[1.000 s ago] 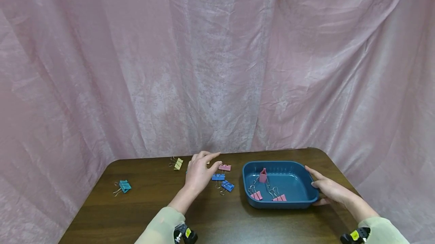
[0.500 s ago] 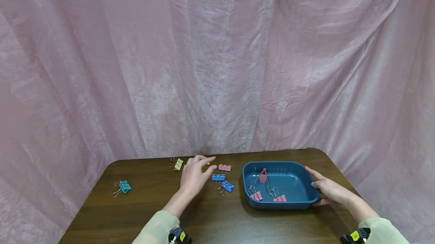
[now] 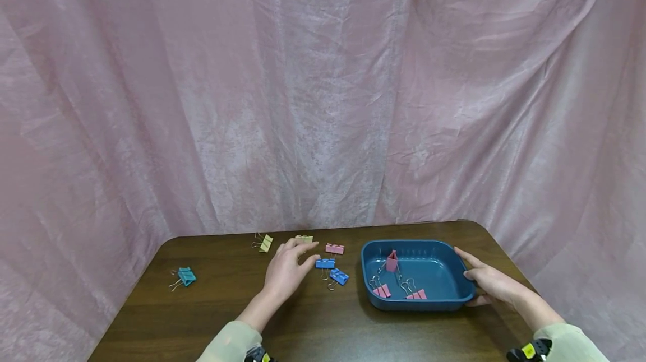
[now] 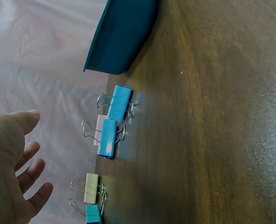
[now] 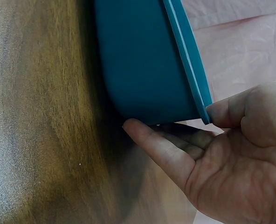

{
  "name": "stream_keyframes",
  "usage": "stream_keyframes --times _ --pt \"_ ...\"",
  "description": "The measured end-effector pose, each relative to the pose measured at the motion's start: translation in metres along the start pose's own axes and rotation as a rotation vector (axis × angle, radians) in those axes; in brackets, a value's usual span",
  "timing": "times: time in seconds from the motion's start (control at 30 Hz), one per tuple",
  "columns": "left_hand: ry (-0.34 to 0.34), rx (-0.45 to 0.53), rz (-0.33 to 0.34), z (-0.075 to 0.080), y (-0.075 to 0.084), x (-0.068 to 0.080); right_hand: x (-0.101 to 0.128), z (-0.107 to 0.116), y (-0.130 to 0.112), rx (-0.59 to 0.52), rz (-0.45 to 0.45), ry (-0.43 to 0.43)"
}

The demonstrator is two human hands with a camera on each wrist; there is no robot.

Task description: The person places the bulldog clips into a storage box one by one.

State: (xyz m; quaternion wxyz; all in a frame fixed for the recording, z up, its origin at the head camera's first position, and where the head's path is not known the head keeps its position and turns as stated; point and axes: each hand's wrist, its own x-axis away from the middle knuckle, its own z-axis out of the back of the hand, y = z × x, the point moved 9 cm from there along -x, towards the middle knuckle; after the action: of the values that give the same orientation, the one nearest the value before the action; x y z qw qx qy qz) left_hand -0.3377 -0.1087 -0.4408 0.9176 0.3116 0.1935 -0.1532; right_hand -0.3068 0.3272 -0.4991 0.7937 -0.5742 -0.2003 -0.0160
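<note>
My left hand [image 3: 285, 269] hovers over the table with thumb and fingers spread, touching nothing. Just beyond its fingertips lies a yellow binder clip [image 3: 304, 240]. To its right are a pink binder clip [image 3: 335, 249] and two blue ones, an upper blue binder clip [image 3: 325, 263] and a lower blue binder clip [image 3: 338, 277]. The left wrist view also shows a teal binder clip [image 4: 93, 214] that the hand hides from the head view. My right hand [image 3: 487, 279] grips the right end of a blue plastic tray [image 3: 419, 305], thumb at its rim, fingers against the outside below.
Inside the tray sit three pink binder clips, one a standing pink clip [image 3: 391, 261]. Another yellow binder clip [image 3: 265, 244] lies at the back left, and a teal binder clip [image 3: 186, 276] farther left. A pink curtain [image 3: 323, 98] hangs behind the brown table [image 3: 166, 323].
My left hand has drawn back left and slightly toward me, away from the pink clip, uncovering more of the yellow clip behind it. The right hand and tray have stayed put.
</note>
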Motion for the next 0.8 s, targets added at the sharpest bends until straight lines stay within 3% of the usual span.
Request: stream_keyframes --times 0.53,0.8 --pt "-0.039 -0.023 -0.032 -0.006 0.004 0.005 0.000 0.000 0.001 -0.016 -0.014 -0.005" --pt "-0.031 -0.079 -0.112 -0.007 0.011 0.007 -0.001 0.001 0.001 -0.011 -0.015 -0.004"
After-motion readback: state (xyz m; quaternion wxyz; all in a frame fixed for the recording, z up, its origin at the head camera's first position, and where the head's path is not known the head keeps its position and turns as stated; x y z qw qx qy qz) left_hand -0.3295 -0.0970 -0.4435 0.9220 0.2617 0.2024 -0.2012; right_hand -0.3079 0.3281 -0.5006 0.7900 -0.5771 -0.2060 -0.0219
